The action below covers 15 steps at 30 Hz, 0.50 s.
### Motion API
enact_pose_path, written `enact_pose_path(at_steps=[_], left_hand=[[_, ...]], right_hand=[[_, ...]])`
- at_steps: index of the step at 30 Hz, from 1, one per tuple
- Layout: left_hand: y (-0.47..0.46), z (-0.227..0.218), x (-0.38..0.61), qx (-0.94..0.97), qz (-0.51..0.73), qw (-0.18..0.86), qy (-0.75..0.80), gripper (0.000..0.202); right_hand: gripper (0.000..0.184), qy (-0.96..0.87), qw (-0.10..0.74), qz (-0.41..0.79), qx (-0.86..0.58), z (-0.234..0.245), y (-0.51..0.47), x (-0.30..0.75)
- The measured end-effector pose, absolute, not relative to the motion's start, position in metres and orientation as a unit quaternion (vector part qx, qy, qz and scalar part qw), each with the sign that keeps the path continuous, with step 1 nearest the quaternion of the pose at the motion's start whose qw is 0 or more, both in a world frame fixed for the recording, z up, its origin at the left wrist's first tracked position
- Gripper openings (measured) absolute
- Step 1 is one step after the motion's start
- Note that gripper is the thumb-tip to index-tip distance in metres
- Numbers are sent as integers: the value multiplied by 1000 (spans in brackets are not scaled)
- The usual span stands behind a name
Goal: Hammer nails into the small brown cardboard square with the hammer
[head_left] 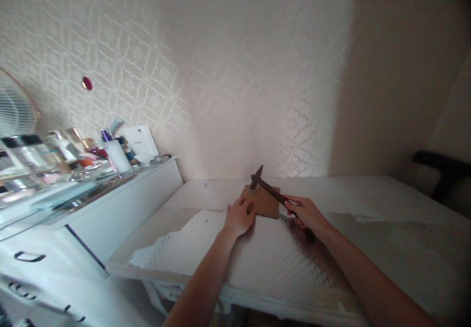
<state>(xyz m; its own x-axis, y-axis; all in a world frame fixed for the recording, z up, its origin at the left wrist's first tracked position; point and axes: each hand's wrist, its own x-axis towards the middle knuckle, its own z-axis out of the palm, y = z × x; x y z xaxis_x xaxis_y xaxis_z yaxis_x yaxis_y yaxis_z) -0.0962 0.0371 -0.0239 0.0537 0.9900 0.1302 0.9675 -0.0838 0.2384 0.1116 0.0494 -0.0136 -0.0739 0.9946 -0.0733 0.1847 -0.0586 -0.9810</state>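
Against L hand, brown board; R hand grips hammer.

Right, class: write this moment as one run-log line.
left hand: on board edge | right hand: grips hammer, head at board's far corner | board on white mat | mat on table

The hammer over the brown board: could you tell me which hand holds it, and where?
The right hand grips the hammer by the lower end of its handle.
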Motion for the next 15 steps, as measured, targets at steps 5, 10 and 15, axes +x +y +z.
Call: enact_pose_path(at_steps=[5,10,15], left_hand=[[37,-23,-96,722,125,41,679,45],[36,-22,-95,722,127,43,679,44],[38,-25,-96,724,133,43,676,44]], right_hand=[[42,-545,424,485,-537,-9,45,111],[42,-540,423,496,-533,-12,47,112],[42,-541,424,502,-526,-14,49,113]])
